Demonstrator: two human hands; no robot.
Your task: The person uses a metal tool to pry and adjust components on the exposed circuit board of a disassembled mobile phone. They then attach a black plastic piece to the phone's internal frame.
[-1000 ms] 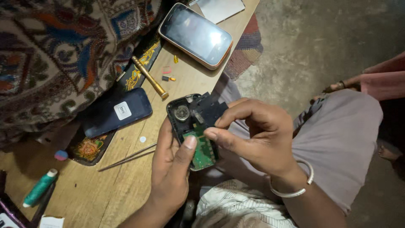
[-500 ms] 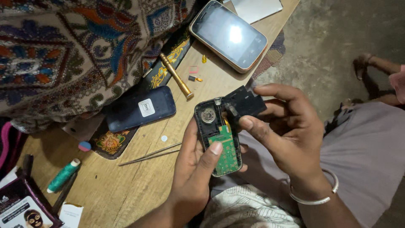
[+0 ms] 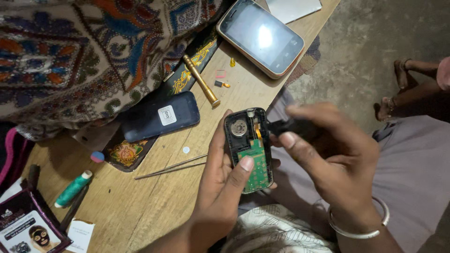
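Since a second ago, the right hand has drawn back from the opened phone, lifting a small black part off to its right side. More green circuit board now lies uncovered, and the left hand thumb rests on it.

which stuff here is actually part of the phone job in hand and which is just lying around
In hand:
- opened phone with green circuit board, held in the left hand
- dark part pinched by the right hand

Lying about on the wooden table:
- touchscreen phone
- dark back cover
- brass-coloured tool
- tweezers
- green thread spool
- sachet
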